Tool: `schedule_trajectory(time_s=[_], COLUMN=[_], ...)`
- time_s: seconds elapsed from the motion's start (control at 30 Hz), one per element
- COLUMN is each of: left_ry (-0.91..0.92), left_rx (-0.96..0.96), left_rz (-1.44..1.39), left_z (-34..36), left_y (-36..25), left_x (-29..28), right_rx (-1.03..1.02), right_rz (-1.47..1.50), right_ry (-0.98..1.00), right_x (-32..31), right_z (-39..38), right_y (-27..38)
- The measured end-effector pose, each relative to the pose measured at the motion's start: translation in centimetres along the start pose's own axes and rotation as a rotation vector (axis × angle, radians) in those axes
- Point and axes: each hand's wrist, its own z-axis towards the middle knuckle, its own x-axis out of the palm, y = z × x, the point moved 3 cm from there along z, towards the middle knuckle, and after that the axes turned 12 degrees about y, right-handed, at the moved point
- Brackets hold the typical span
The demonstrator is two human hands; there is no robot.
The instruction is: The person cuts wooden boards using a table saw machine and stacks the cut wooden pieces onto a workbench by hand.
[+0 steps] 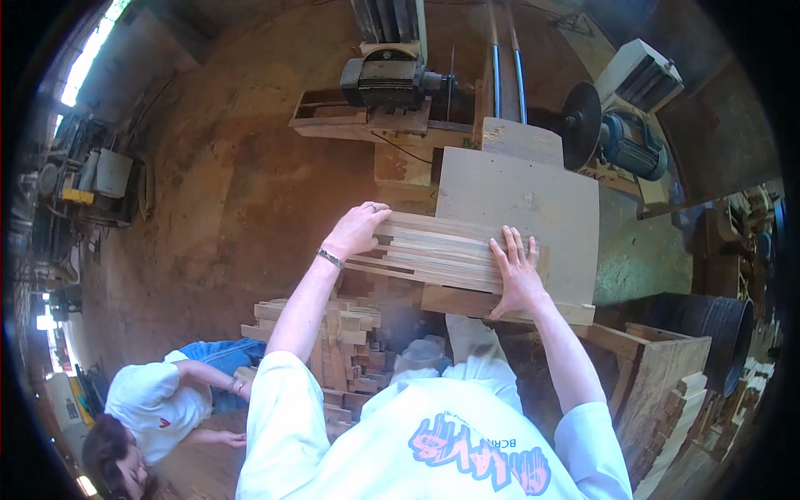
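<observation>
A bundle of long wooden strips (433, 250) lies side by side on a flat wooden table board (542, 192). My left hand (358, 229) grips the left ends of the strips, fingers curled over the top edge. My right hand (517, 271) rests flat on the right part of the bundle, fingers spread, pressing it down. A dark circular saw blade (581, 125) stands upright beyond the board's far right corner, next to a blue-green motor (633, 146).
A second motor (383, 79) sits on a wooden frame at the back. A pile of short wood blocks (346, 350) lies below my left arm. Another person (158, 408) in a white shirt crouches at lower left. A wooden crate (658, 375) and dark barrel (708, 325) stand right.
</observation>
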Motion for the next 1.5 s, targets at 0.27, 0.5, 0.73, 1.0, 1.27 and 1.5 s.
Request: schedule_trajectory(time_s=[0.27, 0.5, 0.73, 1.0, 1.27, 1.5], left_ry=[-0.157, -0.159, -0.167, -0.086, -0.075, -0.107], left_rx=[0.02, -0.034, -0.073, -0.132, 0.009, 0.001], left_rz=[0.101, 0.078, 0.04, 0.063, 0.001, 0.002], left_z=[0.8, 3.0, 7.3, 16.3, 26.8, 32.8], left_y=[1.4, 1.5, 3.0, 7.1, 12.2, 14.5], left_x=[1.2, 0.6, -2.5, -7.3, -13.4, -17.8], right_rx=[-0.012, -0.016, -0.025, -0.008, 0.016, 0.015], right_rz=[0.045, 0.06, 0.061, 0.011, 0.023, -0.001], right_ry=[-0.023, -0.023, -0.023, -0.006, 0.001, -0.065], right_x=[-0.3, -1.0, -3.9, -9.5, -15.7, -19.3], right_z=[-0.1, 1.4, 5.0, 12.3, 20.7, 26.1], right_y=[-0.3, -1.3, -4.2, -9.4, -15.7, -19.9])
